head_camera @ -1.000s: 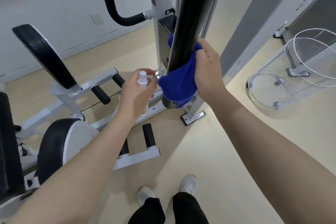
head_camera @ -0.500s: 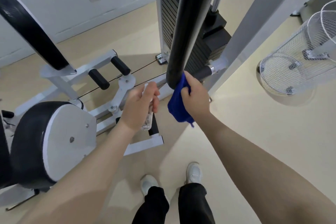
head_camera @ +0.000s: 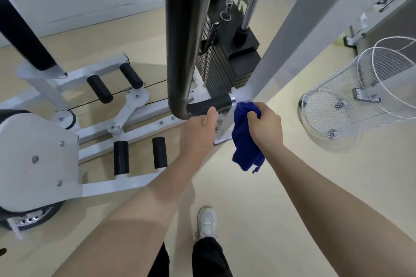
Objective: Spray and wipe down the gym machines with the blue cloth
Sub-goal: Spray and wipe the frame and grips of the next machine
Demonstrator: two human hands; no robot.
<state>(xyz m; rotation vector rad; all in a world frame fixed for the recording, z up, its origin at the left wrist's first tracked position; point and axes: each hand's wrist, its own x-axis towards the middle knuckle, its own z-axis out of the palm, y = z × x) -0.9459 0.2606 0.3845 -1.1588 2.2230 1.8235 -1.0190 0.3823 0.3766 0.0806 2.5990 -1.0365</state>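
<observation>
Right hand (head_camera: 265, 126) grip clenching plush blue cloth (head_camera: 246, 141), left hand (head_camera: 199, 131) grip curled, contents unclear, beside foam handle (head_camera: 210, 104)

Blue cloth (head_camera: 245, 141) — bunched, hanging limp — beside black padded bar (head_camera: 186, 36).

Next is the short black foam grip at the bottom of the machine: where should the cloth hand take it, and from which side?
Wrap the blue cloth around the middle of the black foam grip, coming from above and from its right end. It lies roughly level, and the right hand is beside that end already. The left hand sits under its left part, so stay clear there.
</observation>
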